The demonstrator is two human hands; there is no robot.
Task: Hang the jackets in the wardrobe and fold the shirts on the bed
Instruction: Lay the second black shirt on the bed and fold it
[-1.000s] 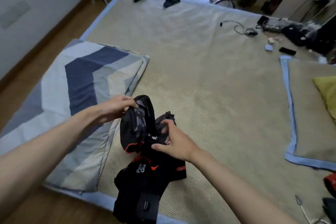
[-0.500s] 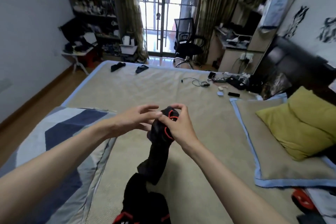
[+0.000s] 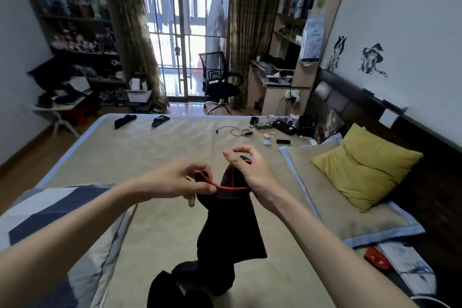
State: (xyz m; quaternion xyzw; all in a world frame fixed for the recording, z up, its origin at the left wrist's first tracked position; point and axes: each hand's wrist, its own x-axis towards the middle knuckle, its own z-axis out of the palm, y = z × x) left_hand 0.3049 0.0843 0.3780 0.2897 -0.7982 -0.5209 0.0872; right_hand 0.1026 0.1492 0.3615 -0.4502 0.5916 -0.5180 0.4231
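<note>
1. By my reckoning the job is barely begun: nothing lies folded on the bed (image 3: pixel 155 147), no wardrobe is in sight, and I see no jacket hung anywhere.
2. One black garment with red trim (image 3: pixel 230 222) is up in the air, its top edge at chest height and its lower part trailing down to a dark heap at the near edge of the bed.
3. The left hand (image 3: pixel 175 180) pinches the red-edged opening on its left side; the right hand (image 3: pixel 250 172) grips the same edge on the right, with thumb and forefinger curled above it.
4. The two hands are close together, the opening stretched between them.
5. Two small dark items (image 3: pixel 140 120) lie well apart, at the far end of the bed; whether they are clothes I cannot tell.
6. Spreading, folding and all the hanging remain to be done.
</note>
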